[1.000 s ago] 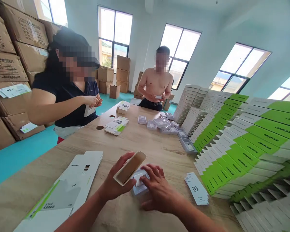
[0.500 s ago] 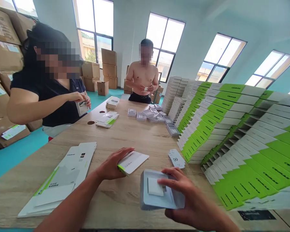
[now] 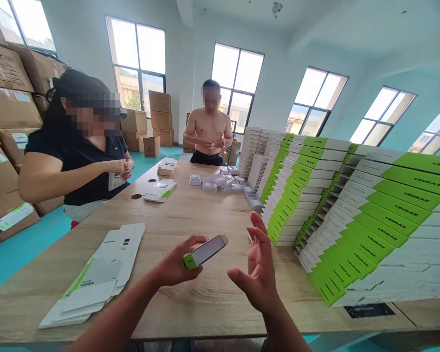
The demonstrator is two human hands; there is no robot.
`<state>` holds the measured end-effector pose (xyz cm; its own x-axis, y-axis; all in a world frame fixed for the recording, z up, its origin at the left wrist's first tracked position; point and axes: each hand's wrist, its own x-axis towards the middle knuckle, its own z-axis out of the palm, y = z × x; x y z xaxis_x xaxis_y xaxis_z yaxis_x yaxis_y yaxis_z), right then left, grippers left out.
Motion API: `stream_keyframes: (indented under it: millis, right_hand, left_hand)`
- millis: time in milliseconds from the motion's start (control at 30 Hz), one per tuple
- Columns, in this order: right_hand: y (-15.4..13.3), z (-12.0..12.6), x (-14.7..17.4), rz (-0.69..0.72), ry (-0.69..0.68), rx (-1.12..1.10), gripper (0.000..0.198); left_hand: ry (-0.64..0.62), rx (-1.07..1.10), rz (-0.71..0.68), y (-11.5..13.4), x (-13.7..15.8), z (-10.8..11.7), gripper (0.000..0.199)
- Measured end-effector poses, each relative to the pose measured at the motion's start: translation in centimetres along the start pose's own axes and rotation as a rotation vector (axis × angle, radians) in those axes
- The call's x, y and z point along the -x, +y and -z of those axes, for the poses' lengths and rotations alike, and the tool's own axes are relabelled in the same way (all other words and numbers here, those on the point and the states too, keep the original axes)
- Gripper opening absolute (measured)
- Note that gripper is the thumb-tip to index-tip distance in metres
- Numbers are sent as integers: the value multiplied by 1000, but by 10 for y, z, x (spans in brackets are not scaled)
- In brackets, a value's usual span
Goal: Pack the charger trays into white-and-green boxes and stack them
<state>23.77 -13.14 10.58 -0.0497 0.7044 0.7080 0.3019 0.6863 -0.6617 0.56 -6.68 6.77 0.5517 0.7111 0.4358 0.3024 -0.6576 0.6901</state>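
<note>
My left hand [image 3: 178, 261] grips a small white and green carton [image 3: 207, 251], tilted above the middle of the table. The carton's green end sits in my palm, and its other end points away to the right. Whether anything is inside it I cannot tell. To the right of the carton, my right hand [image 3: 258, 276] is raised with fingers spread and nothing in it. Left of my left forearm lies a pile of flat, unfolded cartons [image 3: 102, 266].
Tall stacks of white and green boxes [image 3: 381, 220] line the right side. Several plastic trays [image 3: 220, 182] lie farther back. Across the wooden table [image 3: 168, 313], one person [image 3: 77, 146] handles a carton and another person [image 3: 209, 129] holds something small. Brown shipping boxes [image 3: 12, 115] stand at left.
The plastic tray with the white item has left my right hand and is out of sight. That hand has opened and lifted. My left hand has turned the carton on edge.
</note>
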Motion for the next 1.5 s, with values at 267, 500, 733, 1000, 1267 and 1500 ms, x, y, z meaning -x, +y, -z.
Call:
stream_keyframes:
  millis: [267,500,733,1000,1267,1500]
  right_hand:
    - [31,8,72,-251,-138,-132,66]
    - [38,24,94,45,-140,191,24]
    - [22,33,70,131,-314,126,22]
    - [-1,36,67,256,-322,156,21]
    - [-27,29,54,-169,-316,74,7]
    - [-22,30,54,-121,-318,87,3]
  left_hand:
    - [303,582,264,27,52,-65,62]
    - [253,15,12,27,85,-63,44]
    - [63,-231,-65,63,73,-28,24]
    - [230,-122,-200,80,82,-39,30]
    - [311,-6,367,109,76,-46,15]
    - [382,13,204,111,68,-45,19]
